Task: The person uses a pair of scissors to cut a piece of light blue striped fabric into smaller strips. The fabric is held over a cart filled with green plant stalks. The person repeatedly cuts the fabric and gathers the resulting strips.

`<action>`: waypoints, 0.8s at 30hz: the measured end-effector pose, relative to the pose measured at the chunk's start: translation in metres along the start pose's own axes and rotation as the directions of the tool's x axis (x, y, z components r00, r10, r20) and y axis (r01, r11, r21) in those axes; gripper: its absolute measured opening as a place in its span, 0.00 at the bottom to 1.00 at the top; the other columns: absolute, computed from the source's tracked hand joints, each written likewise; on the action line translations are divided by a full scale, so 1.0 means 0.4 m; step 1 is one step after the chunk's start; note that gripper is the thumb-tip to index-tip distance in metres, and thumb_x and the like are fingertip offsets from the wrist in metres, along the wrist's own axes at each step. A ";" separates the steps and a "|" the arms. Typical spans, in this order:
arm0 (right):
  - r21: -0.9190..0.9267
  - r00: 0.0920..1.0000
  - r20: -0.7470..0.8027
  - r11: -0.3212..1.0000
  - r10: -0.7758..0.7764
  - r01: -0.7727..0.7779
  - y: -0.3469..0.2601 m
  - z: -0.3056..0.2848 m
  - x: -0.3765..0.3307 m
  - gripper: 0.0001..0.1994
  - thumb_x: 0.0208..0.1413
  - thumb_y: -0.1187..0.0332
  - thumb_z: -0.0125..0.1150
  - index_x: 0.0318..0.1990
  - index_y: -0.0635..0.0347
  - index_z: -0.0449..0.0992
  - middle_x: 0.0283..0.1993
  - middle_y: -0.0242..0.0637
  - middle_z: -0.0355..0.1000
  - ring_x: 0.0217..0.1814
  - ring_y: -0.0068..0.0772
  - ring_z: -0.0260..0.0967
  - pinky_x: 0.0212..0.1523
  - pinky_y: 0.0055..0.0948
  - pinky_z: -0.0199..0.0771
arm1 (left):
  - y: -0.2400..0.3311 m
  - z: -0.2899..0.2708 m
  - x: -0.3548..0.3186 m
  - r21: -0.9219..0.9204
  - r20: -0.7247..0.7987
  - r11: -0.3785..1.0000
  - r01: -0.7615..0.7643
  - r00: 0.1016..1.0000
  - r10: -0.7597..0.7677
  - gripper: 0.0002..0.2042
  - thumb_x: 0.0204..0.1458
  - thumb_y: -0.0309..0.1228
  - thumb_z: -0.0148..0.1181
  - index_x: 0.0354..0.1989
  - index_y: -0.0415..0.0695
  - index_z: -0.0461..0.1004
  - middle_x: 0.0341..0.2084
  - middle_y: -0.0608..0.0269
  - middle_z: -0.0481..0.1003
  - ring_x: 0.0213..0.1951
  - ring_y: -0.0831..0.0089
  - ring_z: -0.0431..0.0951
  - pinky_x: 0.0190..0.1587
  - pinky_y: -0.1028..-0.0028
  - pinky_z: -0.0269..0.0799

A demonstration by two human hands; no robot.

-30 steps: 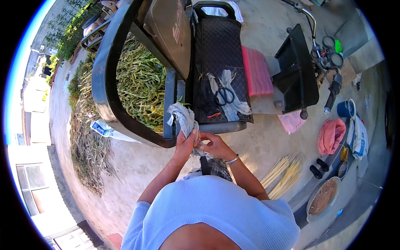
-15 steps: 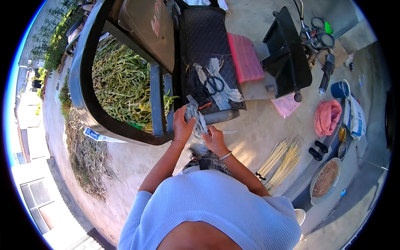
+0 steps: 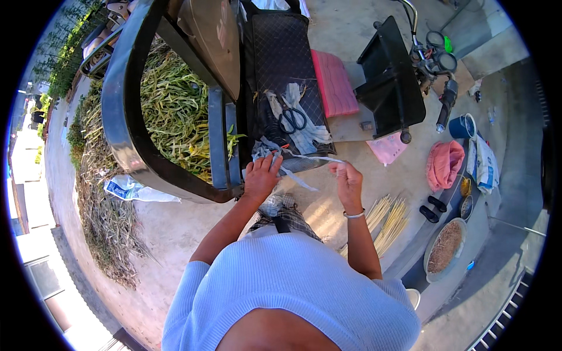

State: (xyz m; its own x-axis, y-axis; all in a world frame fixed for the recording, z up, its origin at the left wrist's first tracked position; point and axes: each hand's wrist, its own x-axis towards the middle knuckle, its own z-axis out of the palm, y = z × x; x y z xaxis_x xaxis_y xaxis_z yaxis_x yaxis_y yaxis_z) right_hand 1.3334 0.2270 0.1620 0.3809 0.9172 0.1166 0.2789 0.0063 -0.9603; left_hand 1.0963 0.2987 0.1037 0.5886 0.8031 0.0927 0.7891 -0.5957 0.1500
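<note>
The left hand (image 3: 260, 175) presses down with spread fingers on a bunched pale cloth (image 3: 266, 153) at the near edge of the black quilted seat (image 3: 281, 64) of a cart. The right hand (image 3: 346, 178) is closed in a pinch on a thin white strip (image 3: 310, 158), which runs taut from the bunched cloth across to the fingertips; a second loose strip hangs down between the two hands. A silver bangle (image 3: 353, 214) sits on the right wrist.

On the seat just beyond the hands lies a pair of black-handled scissors (image 3: 293, 119) on top of more pale cloth scraps (image 3: 304, 137). A pink folded cushion (image 3: 335, 82) lies on the ground just right of the seat. To the left of the seat, a thick black curved frame (image 3: 126, 140) surrounds a heap of green and yellow plant stalks (image 3: 170, 111), and dry stalks spread over the ground farther left. A white plastic bag (image 3: 132, 188) lies beside the frame on the concrete.

To the right stand a black box-like part (image 3: 392, 76) and a handlebar with a black grip (image 3: 446, 102). Below them lie a pink bag (image 3: 387, 149), a bundle of pale thin sticks (image 3: 389, 219), a pink cloth (image 3: 444, 164), a blue cup (image 3: 462, 126), a pair of black sandals (image 3: 432, 207) and a round tray of brown grain (image 3: 445, 248). The person wears a light blue knitted top (image 3: 293, 286).
</note>
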 end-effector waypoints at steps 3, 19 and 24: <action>0.107 0.963 -0.266 0.991 -0.053 0.084 -0.091 -0.144 0.028 0.17 0.62 0.60 0.42 0.35 0.66 0.71 0.33 0.38 0.72 0.28 0.25 0.67 0.29 0.23 0.67 | -0.002 0.004 -0.001 0.037 0.027 0.999 -0.008 1.000 0.007 0.34 0.33 0.42 0.67 0.54 0.53 0.63 0.48 0.62 0.65 0.48 0.64 0.64 0.46 0.61 0.59; -0.044 0.913 0.406 0.997 -0.035 0.058 -0.542 0.062 -0.226 0.13 0.58 0.68 0.43 0.31 0.70 0.71 0.25 0.38 0.70 0.20 0.23 0.64 0.21 0.18 0.62 | -0.042 -0.169 -0.261 -0.289 -0.114 0.864 -0.412 0.911 0.396 0.21 0.43 0.36 0.59 0.48 0.47 0.69 0.51 0.53 0.65 0.53 0.56 0.65 0.49 0.59 0.64; -0.009 0.668 0.742 0.995 -0.060 0.099 -0.588 0.482 -0.292 0.07 0.54 0.75 0.47 0.31 0.67 0.72 0.19 0.37 0.68 0.20 0.24 0.67 0.24 0.22 0.66 | -0.331 -0.314 -0.489 -0.889 0.050 0.454 -0.054 0.975 0.215 0.11 0.55 0.33 0.47 0.38 0.40 0.73 0.36 0.54 0.74 0.43 0.63 0.73 0.47 0.65 0.66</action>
State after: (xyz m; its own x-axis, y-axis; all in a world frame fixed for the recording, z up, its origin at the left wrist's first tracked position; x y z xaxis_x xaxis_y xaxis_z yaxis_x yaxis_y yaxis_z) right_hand 1.0536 0.1951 0.3253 -0.4163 0.9077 -0.0529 0.3228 0.0932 -0.9419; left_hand 0.8545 0.2223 0.1893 0.7524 0.6546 0.0733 0.1704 -0.3009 0.9383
